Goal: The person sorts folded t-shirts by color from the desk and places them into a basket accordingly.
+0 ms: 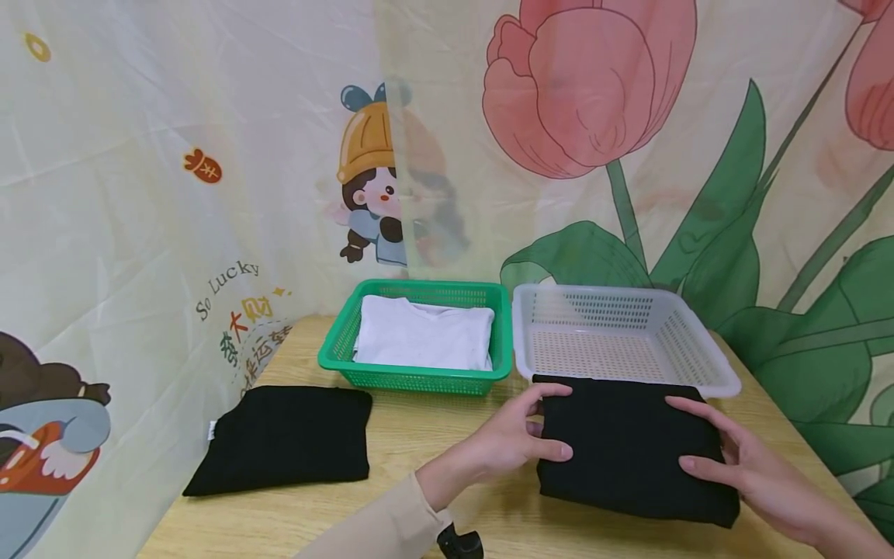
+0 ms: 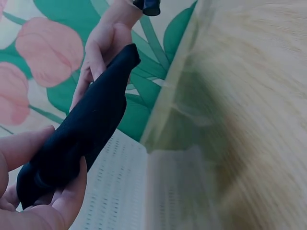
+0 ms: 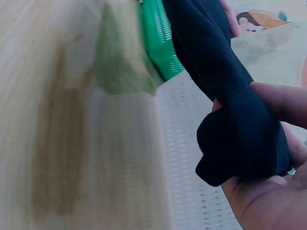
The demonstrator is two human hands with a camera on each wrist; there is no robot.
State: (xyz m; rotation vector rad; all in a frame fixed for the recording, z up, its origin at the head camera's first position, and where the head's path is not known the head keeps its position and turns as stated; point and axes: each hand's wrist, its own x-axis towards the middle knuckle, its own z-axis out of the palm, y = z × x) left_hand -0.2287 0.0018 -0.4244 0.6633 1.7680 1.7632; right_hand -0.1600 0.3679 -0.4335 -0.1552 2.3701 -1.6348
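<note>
A folded black garment (image 1: 632,450) is lifted above the table in front of the white basket, held between both hands. My left hand (image 1: 508,441) grips its left edge, thumb on the near face and fingers partly hidden behind. My right hand (image 1: 764,480) grips the opposite edge in the same way. Seen edge-on in the left wrist view, the garment (image 2: 88,122) is a thick folded bundle. A loose fold hangs near my right palm in the right wrist view. Another folded black garment (image 1: 293,435) with a small white tag lies on the table at the left.
A green basket (image 1: 419,376) holding folded white clothing (image 1: 422,334) stands at the back of the table (image 1: 419,435). Beside it on the right is a white perforated basket (image 1: 698,345), its near side partly covered by the black garment. A printed curtain (image 1: 279,155) hangs behind.
</note>
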